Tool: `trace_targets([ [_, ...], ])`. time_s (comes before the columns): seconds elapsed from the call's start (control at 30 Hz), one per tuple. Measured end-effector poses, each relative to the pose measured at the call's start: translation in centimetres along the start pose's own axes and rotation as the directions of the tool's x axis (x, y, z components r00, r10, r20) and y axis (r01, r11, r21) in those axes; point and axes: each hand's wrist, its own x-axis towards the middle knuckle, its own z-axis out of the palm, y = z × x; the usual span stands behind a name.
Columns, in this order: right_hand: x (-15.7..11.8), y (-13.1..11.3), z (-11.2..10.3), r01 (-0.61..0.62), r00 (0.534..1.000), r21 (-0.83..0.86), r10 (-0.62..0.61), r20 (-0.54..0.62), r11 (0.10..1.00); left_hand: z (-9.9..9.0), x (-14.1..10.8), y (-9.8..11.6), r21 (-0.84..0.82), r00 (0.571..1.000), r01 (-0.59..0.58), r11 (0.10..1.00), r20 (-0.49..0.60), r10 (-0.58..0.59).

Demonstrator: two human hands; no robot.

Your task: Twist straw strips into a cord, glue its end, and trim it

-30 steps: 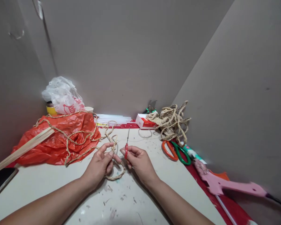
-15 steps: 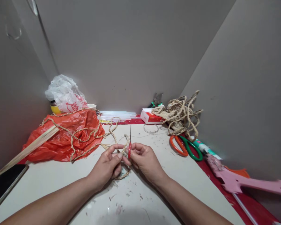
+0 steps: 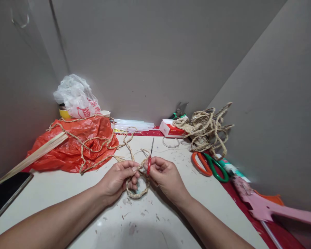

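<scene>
A loop of braided straw cord (image 3: 137, 196) hangs between my hands over the white table (image 3: 93, 193). My left hand (image 3: 123, 176) pinches the cord between thumb and fingertips at the top of the loop. My right hand (image 3: 164, 174) is closed around a small tool with red handles (image 3: 149, 165), its thin metal blade pointing up, and its fingertips are close to the cord. Beyond my hands, cord ends and a thin wire (image 3: 168, 150) lie on the table. More cord runs left across a red plastic bag (image 3: 69, 155).
A phone (image 3: 7, 195) and pale straw strips (image 3: 36, 155) lie at left. At right are a heap of braided rope (image 3: 207, 128), scissors with orange and green handles (image 3: 216, 167) and a pink glue gun (image 3: 264, 205). Glue sticks (image 3: 134, 125) line the back.
The view has shifted slightly. The cord loop under my fingers now shows more fully, and my hands have moved slightly apart. My right hand still keeps the red-handled tool upright.
</scene>
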Motion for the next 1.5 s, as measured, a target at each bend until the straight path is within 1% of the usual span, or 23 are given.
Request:
trace_targets([
  [0.07,0.0,-0.1,-0.2,0.037,0.999,-0.083,-0.036,0.006,0.996,-0.3,0.1,0.1,-0.071,0.999,0.038,0.997,0.027,-0.036],
  [0.13,0.1,0.0,-0.5,0.086,0.996,-0.152,-0.086,0.002,0.985,-0.7,0.2,0.3,-0.125,0.999,0.044,0.991,0.036,-0.040],
  [0.23,0.4,0.4,-1.2,0.165,0.985,-0.257,-0.172,-0.003,0.952,-1.1,0.4,0.8,-0.184,1.000,0.009,0.983,0.029,-0.003],
  [0.3,0.6,0.6,-1.7,0.216,0.976,-0.370,-0.213,0.049,0.903,-1.3,0.6,1.2,-0.201,0.999,-0.018,0.979,0.025,0.024],
  [0.37,0.6,0.7,-2.0,0.282,0.959,-0.521,-0.244,0.142,0.805,-1.5,0.7,1.5,-0.202,0.999,-0.042,0.978,0.017,0.046],
  [0.43,0.6,0.6,-2.1,0.347,0.938,-0.663,-0.257,0.234,0.664,-1.6,0.8,1.6,-0.194,0.998,-0.059,0.979,0.006,0.061],
  [0.5,0.6,0.4,-2.1,0.381,0.924,-0.757,-0.254,0.287,0.531,-1.7,0.8,1.7,-0.188,0.998,-0.065,0.980,-0.001,0.066],
  [0.53,0.6,0.3,-2.1,0.383,0.922,-0.788,-0.244,0.300,0.483,-1.7,0.8,1.7,-0.186,0.998,-0.064,0.980,-0.002,0.064],
  [0.6,0.6,0.1,-2.1,0.375,0.925,-0.829,-0.225,0.306,0.415,-1.7,0.8,1.7,-0.185,0.998,-0.062,0.981,0.004,0.064],
  [0.67,0.6,0.0,-2.1,0.367,0.928,-0.851,-0.212,0.307,0.375,-1.7,0.8,1.7,-0.184,0.998,-0.059,0.981,0.008,0.062],
  [0.9,0.7,0.0,-2.2,0.385,0.918,-0.878,-0.218,0.332,0.285,-1.3,0.5,1.8,-0.218,0.999,-0.017,0.976,0.024,0.023],
  [1.07,0.6,-0.4,-2.1,0.397,0.912,-0.893,-0.195,0.360,0.212,-1.2,0.4,1.8,-0.264,0.999,0.006,0.964,0.037,0.004],
  [1.17,0.6,-0.5,-2.2,0.396,0.914,-0.898,-0.170,0.368,0.189,-1.2,0.5,1.7,-0.275,0.999,0.004,0.961,0.050,0.010],
  [1.23,0.7,-0.3,-2.3,0.397,0.915,-0.897,-0.162,0.370,0.192,-1.2,0.5,1.7,-0.276,0.999,-0.001,0.961,0.040,0.013],
  [1.37,0.9,0.1,-2.5,0.406,0.912,-0.885,-0.162,0.377,0.229,-1.1,0.6,1.9,-0.237,1.000,-0.024,0.971,-0.005,0.024],
  [1.5,0.8,0.2,-2.6,0.429,0.902,-0.868,-0.164,0.398,0.252,-1.2,0.7,2.1,-0.214,1.000,-0.015,0.977,-0.005,0.014],
])
